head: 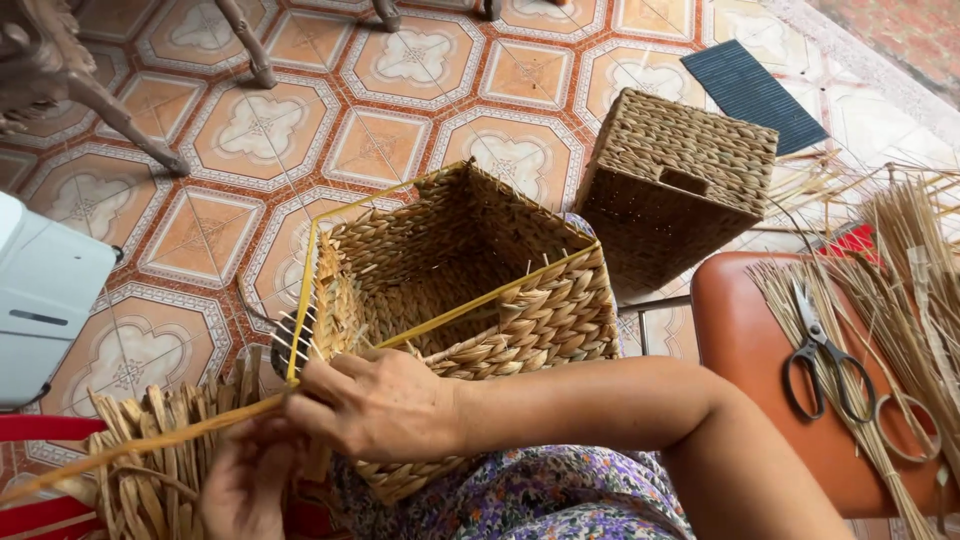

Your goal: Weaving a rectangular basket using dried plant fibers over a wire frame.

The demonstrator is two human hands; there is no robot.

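Observation:
A half-woven straw basket [520,320] lies tilted on my lap, its opening facing away from me. A yellow strip [303,290] runs around its rim and trails off to the lower left. My right hand [375,405] reaches across the near rim corner and pinches the yellow strip where it meets the rim. My left hand [245,480] is below it, fingers closed among a bundle of dried flat fibres [150,450] next to the strip.
A finished woven basket [670,180] lies upside down on the tiled floor. On my right an orange stool [740,340] carries scissors [820,365] and loose reeds [900,280]. A white machine [45,290] is at left, wooden furniture legs [120,115] at back, and a dark mat [755,90].

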